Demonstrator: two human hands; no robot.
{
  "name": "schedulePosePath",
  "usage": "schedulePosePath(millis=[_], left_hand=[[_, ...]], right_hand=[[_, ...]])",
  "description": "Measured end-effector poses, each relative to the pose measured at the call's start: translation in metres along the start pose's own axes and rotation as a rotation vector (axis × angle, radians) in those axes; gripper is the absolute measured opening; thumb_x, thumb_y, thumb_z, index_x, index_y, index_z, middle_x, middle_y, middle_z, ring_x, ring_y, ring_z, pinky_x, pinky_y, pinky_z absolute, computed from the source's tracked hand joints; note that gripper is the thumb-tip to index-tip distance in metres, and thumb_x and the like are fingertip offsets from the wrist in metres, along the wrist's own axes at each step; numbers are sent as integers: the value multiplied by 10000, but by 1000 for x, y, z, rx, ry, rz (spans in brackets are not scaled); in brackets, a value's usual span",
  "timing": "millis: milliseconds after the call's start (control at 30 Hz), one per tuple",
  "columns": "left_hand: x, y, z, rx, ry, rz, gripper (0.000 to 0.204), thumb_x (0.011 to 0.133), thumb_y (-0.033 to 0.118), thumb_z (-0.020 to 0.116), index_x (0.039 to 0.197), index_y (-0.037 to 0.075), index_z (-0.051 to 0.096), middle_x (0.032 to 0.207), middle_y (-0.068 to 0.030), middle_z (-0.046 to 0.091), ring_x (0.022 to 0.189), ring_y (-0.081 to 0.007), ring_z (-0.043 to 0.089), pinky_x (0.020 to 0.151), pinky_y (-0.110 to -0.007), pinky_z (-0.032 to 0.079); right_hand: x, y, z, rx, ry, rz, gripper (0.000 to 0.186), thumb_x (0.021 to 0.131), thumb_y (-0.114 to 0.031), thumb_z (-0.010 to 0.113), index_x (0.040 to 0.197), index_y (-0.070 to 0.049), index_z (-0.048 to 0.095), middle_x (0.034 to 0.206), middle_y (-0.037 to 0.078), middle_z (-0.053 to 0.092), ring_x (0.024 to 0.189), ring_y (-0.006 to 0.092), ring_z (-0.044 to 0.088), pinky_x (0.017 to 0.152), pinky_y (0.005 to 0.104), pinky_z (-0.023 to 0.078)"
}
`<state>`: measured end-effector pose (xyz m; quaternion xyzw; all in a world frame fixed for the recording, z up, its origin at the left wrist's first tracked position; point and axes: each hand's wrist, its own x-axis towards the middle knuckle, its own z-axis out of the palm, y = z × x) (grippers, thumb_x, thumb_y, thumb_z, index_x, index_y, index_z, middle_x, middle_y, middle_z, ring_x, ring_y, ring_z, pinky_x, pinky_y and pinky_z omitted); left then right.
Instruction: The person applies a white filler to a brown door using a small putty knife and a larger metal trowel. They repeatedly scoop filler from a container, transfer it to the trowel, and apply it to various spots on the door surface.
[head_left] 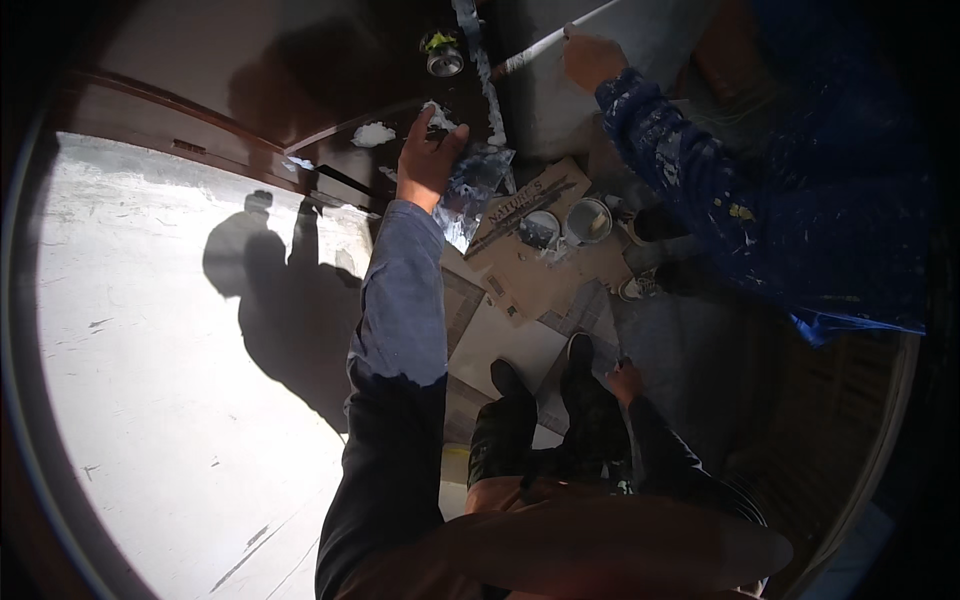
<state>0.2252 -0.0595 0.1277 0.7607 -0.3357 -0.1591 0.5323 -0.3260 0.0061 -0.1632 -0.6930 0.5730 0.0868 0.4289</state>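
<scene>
My left hand [428, 165] reaches up to a dark brown glossy panel [310, 85], its thumb and fingers apart around a white paste smear [438, 118]. A second white patch [374, 134] lies on the panel to the left. Just below and right of the hand hangs a crumpled clear plastic sheet [478, 180], smeared with white. A round metal doorknob [443, 58] with a yellow-green wrapping sits above it. Low at my right side, my right hand [625, 381] is closed around something thin, too dark and small to make out.
At right, a co-worker's paint-spattered blue sleeve [690, 150] and hand [594, 60] reach toward a pale edge. Two paint-smeared tubs, one a grey bucket [588, 221], stand on flattened cardboard [535, 270]. Sunlit white surface [150, 400] at left bears my shadow.
</scene>
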Motion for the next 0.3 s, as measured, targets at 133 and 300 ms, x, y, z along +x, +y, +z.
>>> schedulePosePath(millis=[133,300], left_hand=[[-185,-142,43,-619,145,-484,349,950,356,685,971,9,705,927,18,641,869,-74,532,825,-238,426],[-417,-282,145,-642,483,-537,920,910,264,712,1574,88,100,1578,-104,292,1429,-206,316,1196,-323,194]], right_hand=[[110,17,120,488,-244,138,390,846,-202,729,1088,23,523,840,146,632,752,292,629,663,409,521],[272,82,301,770,-261,651,893,883,-166,725,1548,-18,147,993,147,571,763,184,557,668,376,533]])
